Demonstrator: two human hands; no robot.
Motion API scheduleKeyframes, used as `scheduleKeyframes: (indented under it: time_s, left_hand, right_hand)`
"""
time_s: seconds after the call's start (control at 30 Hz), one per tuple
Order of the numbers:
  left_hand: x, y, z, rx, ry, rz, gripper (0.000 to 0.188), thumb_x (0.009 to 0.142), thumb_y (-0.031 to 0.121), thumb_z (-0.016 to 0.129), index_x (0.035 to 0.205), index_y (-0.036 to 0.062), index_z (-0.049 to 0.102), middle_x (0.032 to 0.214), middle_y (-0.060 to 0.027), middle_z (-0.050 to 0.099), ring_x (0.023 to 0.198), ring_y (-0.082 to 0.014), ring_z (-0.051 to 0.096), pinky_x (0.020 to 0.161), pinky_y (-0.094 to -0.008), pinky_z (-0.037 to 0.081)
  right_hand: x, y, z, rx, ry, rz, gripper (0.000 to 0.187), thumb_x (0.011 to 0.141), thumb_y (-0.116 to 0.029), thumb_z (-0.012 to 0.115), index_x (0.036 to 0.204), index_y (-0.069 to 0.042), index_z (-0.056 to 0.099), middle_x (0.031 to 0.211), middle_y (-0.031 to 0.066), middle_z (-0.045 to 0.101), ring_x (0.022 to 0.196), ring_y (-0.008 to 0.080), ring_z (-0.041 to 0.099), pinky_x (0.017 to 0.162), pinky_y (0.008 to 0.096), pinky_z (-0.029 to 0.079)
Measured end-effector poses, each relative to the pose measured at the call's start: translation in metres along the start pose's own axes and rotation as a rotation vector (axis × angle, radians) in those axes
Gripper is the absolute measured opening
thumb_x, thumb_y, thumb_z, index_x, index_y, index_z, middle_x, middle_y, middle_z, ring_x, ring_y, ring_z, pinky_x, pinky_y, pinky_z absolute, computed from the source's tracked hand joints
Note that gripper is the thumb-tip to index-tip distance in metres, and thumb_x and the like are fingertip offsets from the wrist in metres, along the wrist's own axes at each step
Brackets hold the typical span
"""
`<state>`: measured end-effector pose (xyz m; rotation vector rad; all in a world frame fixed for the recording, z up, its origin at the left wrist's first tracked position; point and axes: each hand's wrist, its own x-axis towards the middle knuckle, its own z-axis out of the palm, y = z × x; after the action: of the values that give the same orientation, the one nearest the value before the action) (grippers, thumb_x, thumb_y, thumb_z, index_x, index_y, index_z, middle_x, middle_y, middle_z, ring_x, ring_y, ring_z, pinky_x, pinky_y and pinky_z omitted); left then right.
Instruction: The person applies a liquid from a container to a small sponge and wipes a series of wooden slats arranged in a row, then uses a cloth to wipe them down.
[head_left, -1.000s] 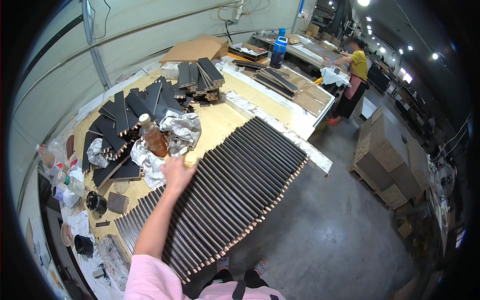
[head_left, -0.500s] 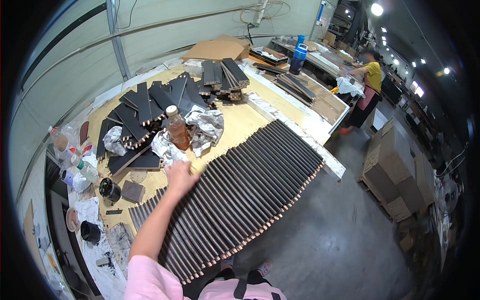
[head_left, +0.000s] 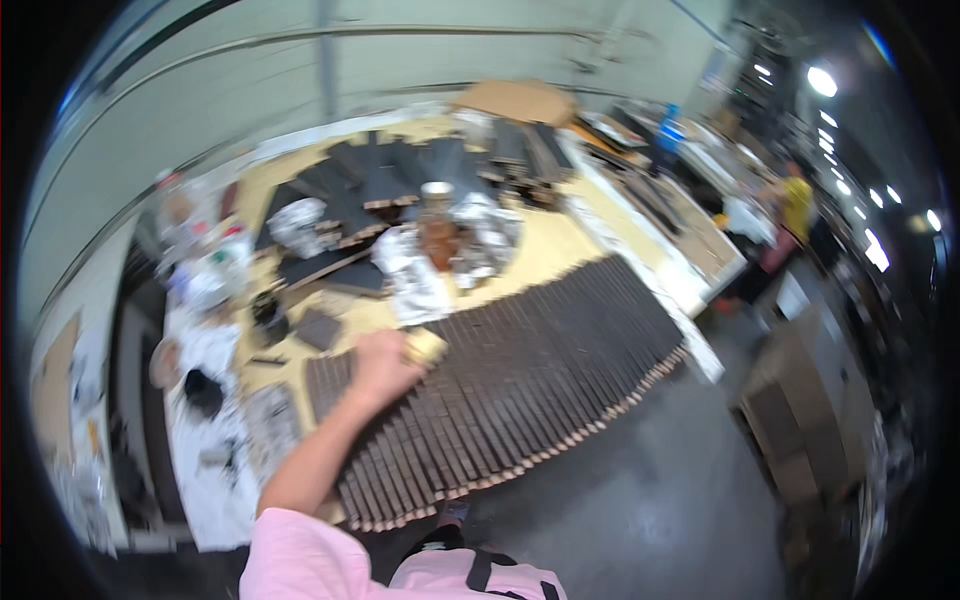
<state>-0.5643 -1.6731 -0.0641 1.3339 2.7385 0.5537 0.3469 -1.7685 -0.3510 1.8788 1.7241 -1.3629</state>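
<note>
My left hand (head_left: 383,366) is closed round a pale yellow block (head_left: 427,347) that looks like a sponge. It bears on the left part of a long row of narrow dark strips (head_left: 520,360), laid side by side with pale ends toward me. Just beyond the hand stands a bottle of amber liquid (head_left: 438,232) with a pale cap, between crumpled whitish rags (head_left: 412,285). A dark square block (head_left: 318,328) and a black-stained cup (head_left: 269,317) are left of the hand. My right hand is out of view. Motion blurs the picture.
Loose dark boards (head_left: 375,180) lie heaped at the back of the yellowish table. Plastic bottles and bags (head_left: 205,270) crowd the left edge, near a black pot (head_left: 203,393). Stacked cartons (head_left: 805,400) stand on the floor at right. A person in yellow (head_left: 795,205) works farther off.
The view has turned, so the scene sits farther right and the strips look browner. My left hand, still round the yellow block, stays close to the left part of the row.
</note>
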Motion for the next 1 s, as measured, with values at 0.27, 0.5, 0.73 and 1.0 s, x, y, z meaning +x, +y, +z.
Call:
scheduleKeyframes:
  time_s: [0.27, 0.5, 0.73, 1.0]
  left_hand:
    - [-0.23, -0.042, -0.075, -1.371, 0.163, -0.406, 0.022, 0.115, 0.011, 0.079, 0.134, 0.0011, 0.084, 0.115, -0.0064, 0.087, 0.105, -0.0148, 0.08, 0.099, -0.0339, 0.062]
    - [-0.306, -0.273, -0.096, -1.095, 0.52, -0.822, 0.04, 0.125, 0.035, 0.064, 0.116, 0.0007, 0.083, 0.093, -0.0097, 0.085, 0.075, -0.0148, 0.075, 0.072, -0.0317, 0.059]
    - [-0.334, -0.386, -0.105, -0.064, 0.365, -0.911, 0.036, 0.12, 0.037, 0.07, 0.115, 0.0045, 0.086, 0.097, -0.0172, 0.086, 0.088, -0.0401, 0.082, 0.083, -0.0564, 0.063]
    - [-0.114, -0.199, -0.094, -0.393, 0.455, -0.171, 0.019, 0.106, 0.016, 0.082, 0.123, 0.01, 0.088, 0.117, -0.0135, 0.085, 0.104, -0.0352, 0.083, 0.093, -0.0461, 0.065]
  right_hand:
    - [-0.002, 0.033, -0.047, -0.239, -0.149, -0.245, 0.043, 0.11, -0.028, 0.079, 0.147, -0.007, 0.08, 0.124, 0.0201, 0.086, 0.106, 0.0428, 0.077, 0.085, 0.0547, 0.061]
    - [0.04, 0.001, -0.022, -0.075, -0.152, -0.208, 0.042, 0.111, -0.028, 0.079, 0.144, -0.002, 0.081, 0.107, 0.0128, 0.08, 0.092, 0.0323, 0.069, 0.077, 0.0482, 0.057]
    - [0.037, -0.039, 0.057, 0.143, -0.252, -0.204, 0.043, 0.112, -0.027, 0.078, 0.142, 0.004, 0.083, 0.09, 0.0048, 0.073, 0.076, 0.0203, 0.06, 0.068, 0.0406, 0.053]
    - [-0.013, -0.052, 0.102, 0.247, -0.086, 0.02, 0.053, 0.114, -0.027, 0.076, 0.154, 0.009, 0.076, 0.119, 0.0183, 0.08, 0.099, 0.0278, 0.073, 0.089, 0.0445, 0.062]
